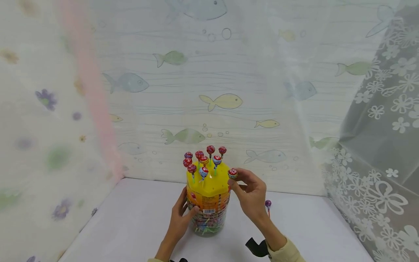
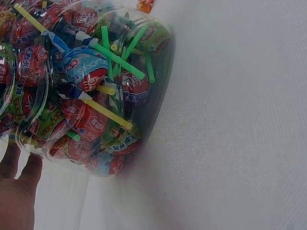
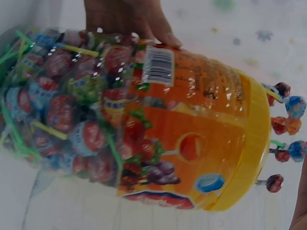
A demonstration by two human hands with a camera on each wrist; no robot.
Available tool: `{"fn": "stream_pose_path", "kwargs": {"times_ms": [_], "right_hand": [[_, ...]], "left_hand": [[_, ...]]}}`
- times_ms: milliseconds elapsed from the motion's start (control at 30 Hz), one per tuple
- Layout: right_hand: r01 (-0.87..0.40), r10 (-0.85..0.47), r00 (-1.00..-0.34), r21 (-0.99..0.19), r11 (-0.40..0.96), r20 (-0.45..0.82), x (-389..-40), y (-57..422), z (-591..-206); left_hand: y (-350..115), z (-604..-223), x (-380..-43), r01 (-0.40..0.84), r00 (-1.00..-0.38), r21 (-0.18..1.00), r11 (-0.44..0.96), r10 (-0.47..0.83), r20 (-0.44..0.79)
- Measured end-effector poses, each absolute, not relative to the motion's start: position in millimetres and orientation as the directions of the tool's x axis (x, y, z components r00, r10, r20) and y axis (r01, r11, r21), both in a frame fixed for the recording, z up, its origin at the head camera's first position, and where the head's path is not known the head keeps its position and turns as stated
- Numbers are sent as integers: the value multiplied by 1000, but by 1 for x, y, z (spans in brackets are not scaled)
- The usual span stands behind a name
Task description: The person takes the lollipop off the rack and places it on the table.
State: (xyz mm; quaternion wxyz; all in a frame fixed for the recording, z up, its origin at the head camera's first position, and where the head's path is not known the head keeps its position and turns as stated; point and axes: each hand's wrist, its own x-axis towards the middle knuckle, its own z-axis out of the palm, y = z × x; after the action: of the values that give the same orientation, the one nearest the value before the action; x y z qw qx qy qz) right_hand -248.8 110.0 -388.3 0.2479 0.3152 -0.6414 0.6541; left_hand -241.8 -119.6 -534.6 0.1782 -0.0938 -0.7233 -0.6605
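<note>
A clear plastic jar (image 1: 214,222) full of wrapped lollipops (image 2: 86,67) stands upright on the table, with an orange label (image 3: 192,124) and a yellow lid (image 1: 211,187). Several lollipops (image 1: 203,171) stand up from the lid, sticks down. My left hand (image 1: 180,218) grips the jar's left side, thumb across the front near the barcode. At the lid's right edge, my right hand (image 1: 252,193) pinches a lollipop (image 1: 232,174) between thumb and fingers, its wrapped head showing above the fingertips and its stick hidden.
To the right, behind my right forearm, a purple-wrapped lollipop (image 1: 268,203) with a red stick is on the white table (image 1: 140,218). A black curved object (image 1: 256,247) shows beside my right sleeve. Fish-patterned sheeting (image 1: 196,109) hangs behind, with flowered sheets at both sides.
</note>
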Motion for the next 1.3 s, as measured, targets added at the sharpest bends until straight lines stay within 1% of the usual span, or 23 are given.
{"fn": "stream_pose_path", "kwargs": {"times_ms": [167,400,700,800,1000,1133,1300], "right_hand": [[-721,-89,-683,-689,-71,725,-250,120,-399],[-693,-79,-713,-717,-78,697,-252,134,-412],[-672,-33,-734,-732,-114,679,-253,149,-433],[-638,-11,-765,-760,-126,644,-252,153,-440],[-539,28,-842,-837,-94,539,-251,165,-455],[-474,38,-880,-876,-88,473,-251,173,-466],[-410,55,-911,-911,-34,408,-247,184,-479]], "left_hand": [[-120,-535,-241,357,-924,927,110,-106,368],[-122,-533,-241,355,-927,929,105,-91,365],[-121,-534,-241,368,-923,924,103,-81,376],[-121,-534,-241,372,-921,923,100,-81,380],[-122,-534,-241,373,-921,923,96,-82,381],[-122,-534,-241,371,-922,924,95,-84,379],[-121,-536,-240,367,-923,925,97,-86,375]]}}
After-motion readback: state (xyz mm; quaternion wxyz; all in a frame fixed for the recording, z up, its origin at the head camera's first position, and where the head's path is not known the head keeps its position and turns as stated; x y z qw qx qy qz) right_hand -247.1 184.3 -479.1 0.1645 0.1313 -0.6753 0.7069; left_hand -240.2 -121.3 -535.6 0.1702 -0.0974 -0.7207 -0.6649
